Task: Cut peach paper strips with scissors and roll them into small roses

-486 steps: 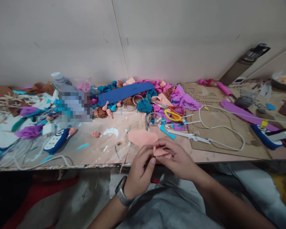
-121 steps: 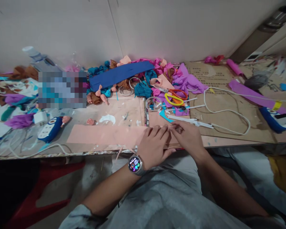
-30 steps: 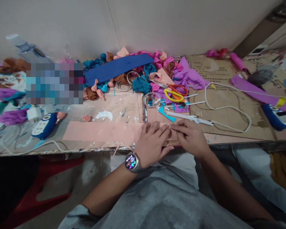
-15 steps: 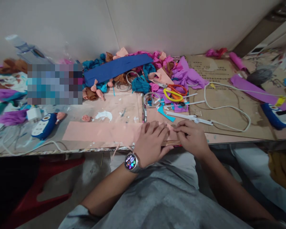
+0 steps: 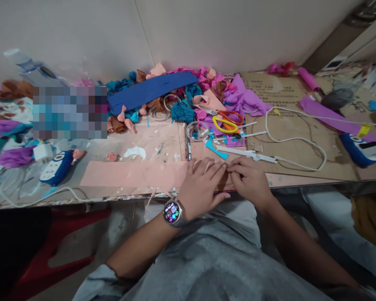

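Note:
A long peach paper strip [image 5: 131, 173] lies flat along the table's front edge. My left hand [image 5: 202, 188] rests palm down over the strip's right end, its fingers spread a little and a watch on its wrist. Right beside its fingertips, my right hand [image 5: 250, 179] has its thumb and index finger pinched together near the strip's end; whatever is between them is too small to make out. Just beyond my hands lie a turquoise scrap [image 5: 216, 149] and white sticks [image 5: 247, 154].
Scissors with yellow and orange handles [image 5: 227, 124] lie by a heap of coloured crepe paper, with a blue strip [image 5: 153, 90] on top. A blue-and-white device [image 5: 56, 168] stands left, another [image 5: 359, 149] right. A white cable [image 5: 324, 150] loops over cardboard [image 5: 288, 142].
The left fingers have slid slightly to the right, closer to the right fingertips, over the strip's end. The whole view has shifted a little.

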Available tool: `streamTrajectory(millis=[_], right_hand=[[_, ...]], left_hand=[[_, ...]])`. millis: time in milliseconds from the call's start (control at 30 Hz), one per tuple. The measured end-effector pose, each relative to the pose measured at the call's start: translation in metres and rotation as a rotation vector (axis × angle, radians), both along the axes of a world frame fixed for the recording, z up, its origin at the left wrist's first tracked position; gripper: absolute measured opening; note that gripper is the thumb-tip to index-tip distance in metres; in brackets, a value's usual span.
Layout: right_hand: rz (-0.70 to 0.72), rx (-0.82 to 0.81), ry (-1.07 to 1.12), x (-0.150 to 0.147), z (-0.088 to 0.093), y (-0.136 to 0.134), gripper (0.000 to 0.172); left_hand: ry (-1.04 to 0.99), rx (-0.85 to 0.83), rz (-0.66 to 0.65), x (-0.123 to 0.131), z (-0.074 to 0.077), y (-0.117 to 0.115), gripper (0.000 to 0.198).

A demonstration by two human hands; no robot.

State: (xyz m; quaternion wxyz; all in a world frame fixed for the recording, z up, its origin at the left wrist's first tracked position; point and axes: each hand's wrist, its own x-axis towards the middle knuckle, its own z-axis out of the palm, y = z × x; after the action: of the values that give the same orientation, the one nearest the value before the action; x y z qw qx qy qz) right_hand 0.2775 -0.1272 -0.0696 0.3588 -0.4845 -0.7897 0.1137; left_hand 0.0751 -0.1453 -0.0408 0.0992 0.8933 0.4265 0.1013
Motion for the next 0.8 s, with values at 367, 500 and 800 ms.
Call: streamTrajectory(millis=[367, 500, 800], right_hand=[[0.003, -0.001, 0.015, 0.0024, -0.0061, 0.0000, 0.028], [-0.004, -0.018, 0.009, 0.0025, -0.0065, -0.0007, 0.027], [0.041, -0.051, -0.007, 0.0002, -0.0045, -0.0022, 0.037]], left_hand=[[0.039, 0.009, 0.046, -0.0051, -0.0043, 0.0073, 0.073], [0.040, 0.019, 0.052, -0.0057, -0.0053, 0.0077, 0.072], [0.029, 0.022, 0.046, -0.0058, -0.0081, 0.0080, 0.075]])
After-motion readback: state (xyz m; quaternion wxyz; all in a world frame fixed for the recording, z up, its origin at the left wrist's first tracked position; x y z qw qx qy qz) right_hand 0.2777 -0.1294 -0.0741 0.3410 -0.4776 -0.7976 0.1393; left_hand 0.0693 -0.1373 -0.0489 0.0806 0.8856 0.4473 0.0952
